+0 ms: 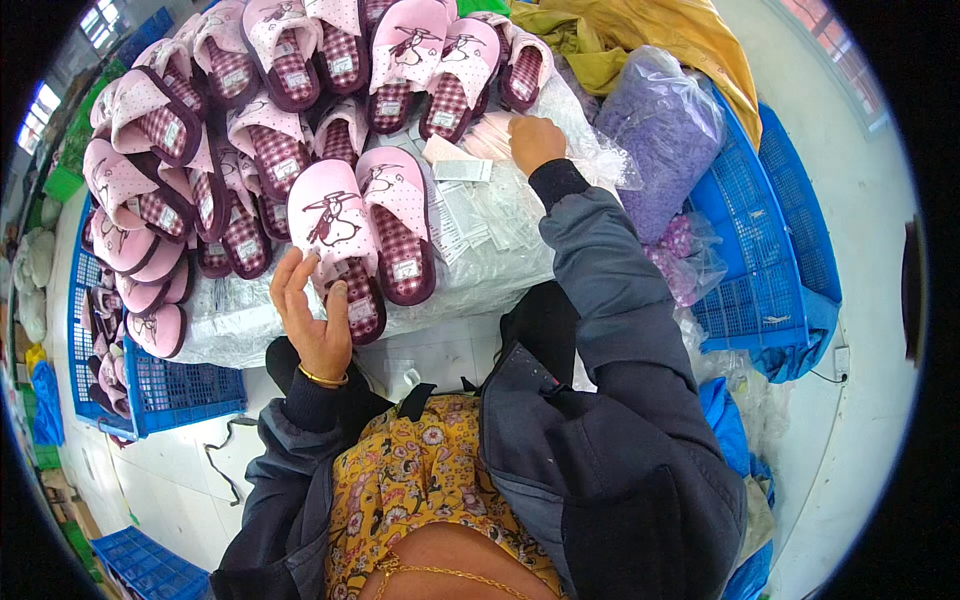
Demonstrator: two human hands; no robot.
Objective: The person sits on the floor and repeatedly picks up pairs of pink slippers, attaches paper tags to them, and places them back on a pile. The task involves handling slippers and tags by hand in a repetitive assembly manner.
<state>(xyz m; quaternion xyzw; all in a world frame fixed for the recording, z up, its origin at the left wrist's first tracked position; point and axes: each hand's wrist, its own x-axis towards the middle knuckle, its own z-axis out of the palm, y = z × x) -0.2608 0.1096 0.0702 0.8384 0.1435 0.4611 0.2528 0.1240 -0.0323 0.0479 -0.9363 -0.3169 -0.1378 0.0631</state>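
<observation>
A pair of pink slippers with dark plaid insoles lies in front of me, the left slipper beside the right slipper. My left hand is at the left slipper's edge, fingers apart, with the thumb over its heel end. Farther right, my right hand is curled closed at some pale pink slips; its fingertips are hidden, so what it holds does not show. White printed labels lie spread on the plastic wrapping between the slippers and that hand.
Many similar slippers are heaped at the far left of a plastic-wrapped bale. A blue crate with more slippers stands at left. Bagged purple fluffy material, a yellow cloth and blue baskets are at right.
</observation>
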